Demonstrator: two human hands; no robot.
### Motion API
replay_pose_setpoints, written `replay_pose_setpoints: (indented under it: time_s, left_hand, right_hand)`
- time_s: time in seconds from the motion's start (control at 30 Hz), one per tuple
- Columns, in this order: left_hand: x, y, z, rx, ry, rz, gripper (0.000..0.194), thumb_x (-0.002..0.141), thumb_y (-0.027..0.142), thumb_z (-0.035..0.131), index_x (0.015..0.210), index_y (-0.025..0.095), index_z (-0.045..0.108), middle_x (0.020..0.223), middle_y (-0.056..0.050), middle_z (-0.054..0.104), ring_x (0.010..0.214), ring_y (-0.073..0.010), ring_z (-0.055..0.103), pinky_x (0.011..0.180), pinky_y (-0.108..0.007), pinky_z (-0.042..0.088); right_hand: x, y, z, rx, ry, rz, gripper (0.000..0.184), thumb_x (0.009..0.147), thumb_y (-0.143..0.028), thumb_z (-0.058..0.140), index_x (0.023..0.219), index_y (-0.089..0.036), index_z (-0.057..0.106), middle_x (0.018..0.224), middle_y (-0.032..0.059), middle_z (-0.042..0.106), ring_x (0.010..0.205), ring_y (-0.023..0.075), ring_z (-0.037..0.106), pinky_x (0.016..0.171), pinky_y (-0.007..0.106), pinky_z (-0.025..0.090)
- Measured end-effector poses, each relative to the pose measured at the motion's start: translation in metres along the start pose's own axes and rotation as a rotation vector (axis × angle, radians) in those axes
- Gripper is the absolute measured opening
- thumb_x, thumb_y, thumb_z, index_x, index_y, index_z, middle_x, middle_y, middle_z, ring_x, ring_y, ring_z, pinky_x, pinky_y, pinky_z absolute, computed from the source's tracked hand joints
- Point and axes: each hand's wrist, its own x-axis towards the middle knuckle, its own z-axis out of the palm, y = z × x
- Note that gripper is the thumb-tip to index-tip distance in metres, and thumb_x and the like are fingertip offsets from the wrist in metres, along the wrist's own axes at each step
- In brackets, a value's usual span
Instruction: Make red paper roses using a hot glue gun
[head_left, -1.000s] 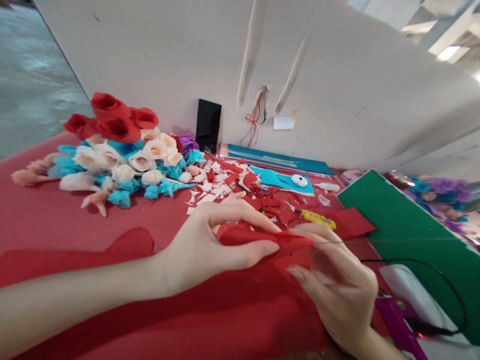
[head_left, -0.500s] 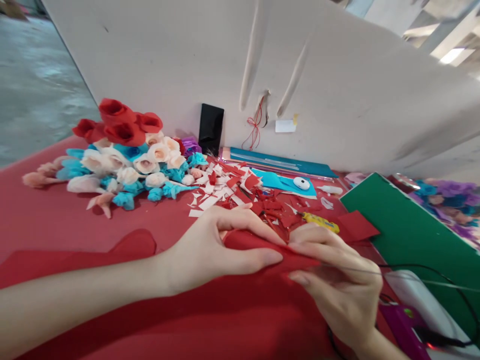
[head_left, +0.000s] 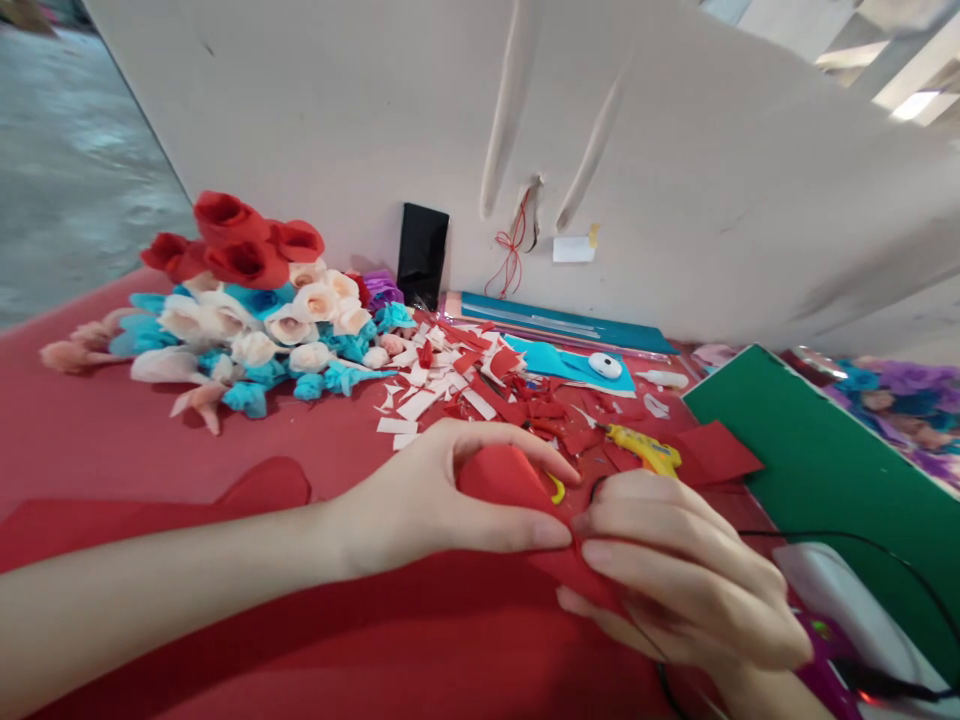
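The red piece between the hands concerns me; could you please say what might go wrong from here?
The red piece, pinched by the left hand and right hand, might crease or slip. The black cable beside the right hand could snag. Loose scraps lie just beyond the hands and might be knocked about.

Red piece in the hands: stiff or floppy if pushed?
The red piece probably bends easily: it looks thin and curves inside the left hand. It's likely light, being sheet-like, and may crease where the right hand grips it.

Curled red paper [head_left: 501, 480] slants between both hands [head_left: 424, 505].
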Motion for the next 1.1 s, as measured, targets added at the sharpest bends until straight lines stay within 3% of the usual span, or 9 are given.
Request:
replay_pose_setpoints:
  time_s: [0.17, 0.3, 0.37, 0.43, 0.53, 0.6, 0.83, 1.0, 1.1]
  left_hand:
    - [0.001, 0.000, 0.000, 0.063, 0.005, -0.039, 0.022, 0.066, 0.025, 0.071, 0.087, 0.022, 0.065, 0.088, 0.006, 0.067, 0.087, -0.0126, 0.060, 0.081, -0.019, 0.045]
    - [0.002, 0.000, -0.001, 0.074, 0.026, 0.028, 0.020, 0.066, 0.022, 0.070, 0.085, 0.020, 0.065, 0.090, 0.005, 0.068, 0.088, -0.0126, 0.060, 0.081, -0.019, 0.046]
    - [0.001, 0.001, -0.002, 0.088, 0.048, 0.073, 0.020, 0.066, 0.022, 0.070, 0.085, 0.021, 0.065, 0.089, 0.005, 0.068, 0.088, -0.0126, 0.060, 0.081, -0.019, 0.046]
    - [0.001, 0.001, -0.003, 0.115, 0.055, 0.100, 0.021, 0.066, 0.023, 0.070, 0.087, 0.021, 0.065, 0.089, 0.004, 0.067, 0.088, -0.0134, 0.060, 0.081, -0.020, 0.046]
    - [0.002, 0.001, -0.004, 0.169, 0.042, 0.101, 0.024, 0.067, 0.026, 0.069, 0.090, 0.021, 0.064, 0.088, 0.002, 0.067, 0.084, -0.0153, 0.061, 0.076, -0.022, 0.048]
    - [0.002, 0.000, -0.004, 0.209, 0.052, 0.121, 0.024, 0.068, 0.026, 0.069, 0.090, 0.020, 0.064, 0.087, 0.001, 0.067, 0.081, -0.0155, 0.061, 0.072, -0.023, 0.048]
    - [0.003, -0.002, -0.006, 0.334, 0.062, 0.141, 0.023, 0.070, 0.023, 0.066, 0.092, 0.021, 0.063, 0.093, 0.002, 0.067, 0.085, -0.0147, 0.060, 0.075, -0.021, 0.046]
    - [0.003, -0.006, -0.007, 0.445, 0.111, 0.189, 0.027, 0.071, 0.030, 0.065, 0.097, 0.026, 0.061, 0.098, 0.004, 0.065, 0.092, -0.0161, 0.059, 0.082, -0.023, 0.043]
    - [0.003, -0.005, -0.006, 0.458, 0.158, 0.121, 0.029, 0.072, 0.034, 0.063, 0.100, 0.026, 0.060, 0.103, 0.003, 0.065, 0.101, -0.0202, 0.056, 0.087, -0.028, 0.042]
  right_hand:
    - [-0.006, 0.002, -0.005, -0.227, -0.101, -0.164, 0.010, 0.068, -0.013, 0.070, 0.070, -0.013, 0.060, 0.071, 0.0041, 0.064, 0.068, 0.0138, 0.059, 0.059, 0.027, 0.052]
    - [-0.014, 0.009, -0.006, -0.172, -0.127, -0.170, 0.014, 0.069, -0.007, 0.061, 0.082, -0.011, 0.059, 0.084, 0.0052, 0.062, 0.076, 0.0159, 0.057, 0.066, 0.032, 0.050]
    - [-0.014, 0.011, -0.006, -0.024, -0.129, -0.007, 0.026, 0.068, -0.003, 0.054, 0.092, -0.013, 0.056, 0.088, 0.0042, 0.061, 0.079, 0.0156, 0.057, 0.068, 0.031, 0.050]
    - [-0.012, 0.010, -0.005, 0.139, -0.134, 0.285, 0.031, 0.070, -0.001, 0.050, 0.095, -0.019, 0.053, 0.089, 0.0022, 0.061, 0.080, 0.0144, 0.057, 0.069, 0.028, 0.049]
    - [-0.008, 0.006, -0.003, 0.342, -0.247, 0.716, 0.014, 0.084, -0.013, 0.044, 0.088, -0.021, 0.055, 0.077, 0.0005, 0.060, 0.068, 0.0120, 0.057, 0.058, 0.022, 0.046]
    - [-0.007, 0.004, -0.002, 0.459, -0.384, 0.854, 0.021, 0.089, -0.026, 0.040, 0.081, -0.019, 0.057, 0.066, -0.0001, 0.058, 0.059, 0.0107, 0.054, 0.049, 0.020, 0.042]
    - [0.000, 0.001, 0.000, 0.710, -0.600, 1.063, 0.026, 0.084, -0.037, 0.050, 0.073, -0.016, 0.058, 0.058, -0.0011, 0.056, 0.054, 0.0086, 0.050, 0.050, 0.018, 0.039]
    - [0.000, 0.004, 0.005, 0.690, -0.616, 1.123, 0.025, 0.083, -0.036, 0.050, 0.070, -0.016, 0.056, 0.056, -0.0013, 0.056, 0.051, 0.0080, 0.048, 0.048, 0.018, 0.037]
    - [-0.001, 0.006, 0.006, 0.650, -0.586, 1.134, 0.026, 0.081, -0.035, 0.052, 0.064, -0.016, 0.055, 0.054, -0.0016, 0.055, 0.047, 0.0074, 0.045, 0.044, 0.018, 0.035]
